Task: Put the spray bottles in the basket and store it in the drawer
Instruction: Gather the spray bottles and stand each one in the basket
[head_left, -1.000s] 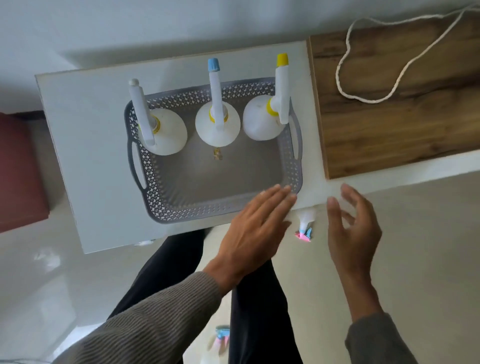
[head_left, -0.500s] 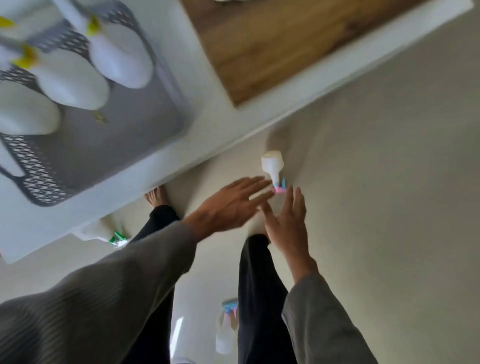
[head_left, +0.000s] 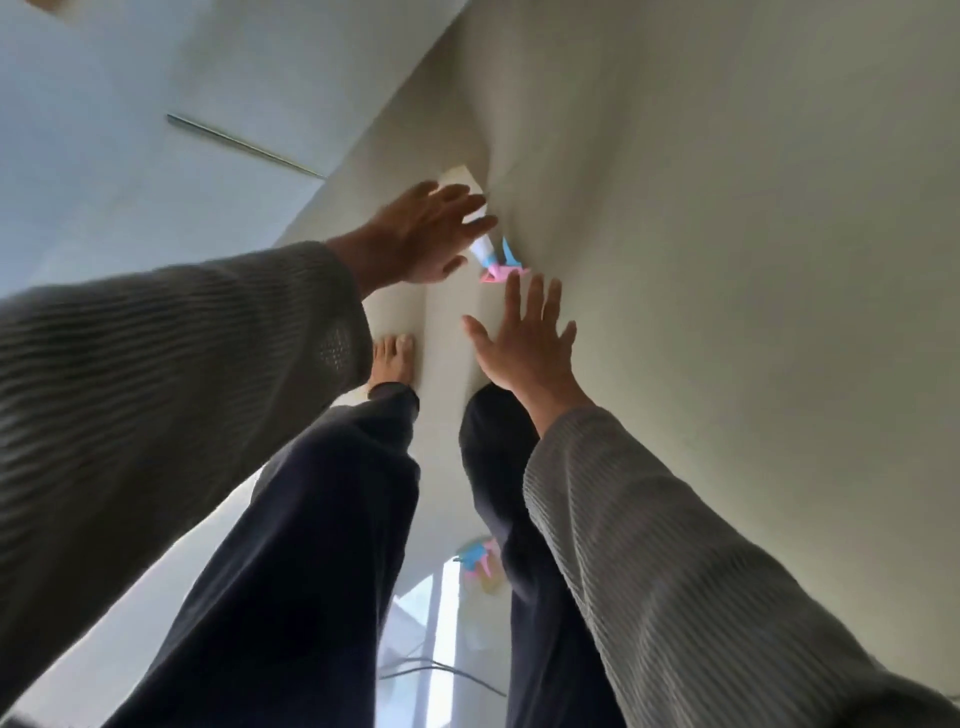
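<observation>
A white spray bottle with a pink and blue trigger head (head_left: 493, 260) lies on the pale floor beside the white cabinet. My left hand (head_left: 421, 234) hovers over its body with fingers spread, hiding most of the bottle. My right hand (head_left: 524, 338) is open just below the pink nozzle, palm toward the floor, not touching it. A second spray bottle with a blue and pink head (head_left: 480, 564) lies on the floor behind my legs, partly hidden. The basket is out of view.
The white cabinet front (head_left: 156, 130) with a thin metal handle (head_left: 244, 148) fills the upper left. My bare foot (head_left: 392, 358) and dark trouser legs stand between the cabinet and the bottles. A dark cable (head_left: 441, 670) lies on the floor at the bottom.
The view has tipped far down, so the basket and table top have left the frame. Both hands have dropped closer to the bottle on the floor, and the left hand now covers its body.
</observation>
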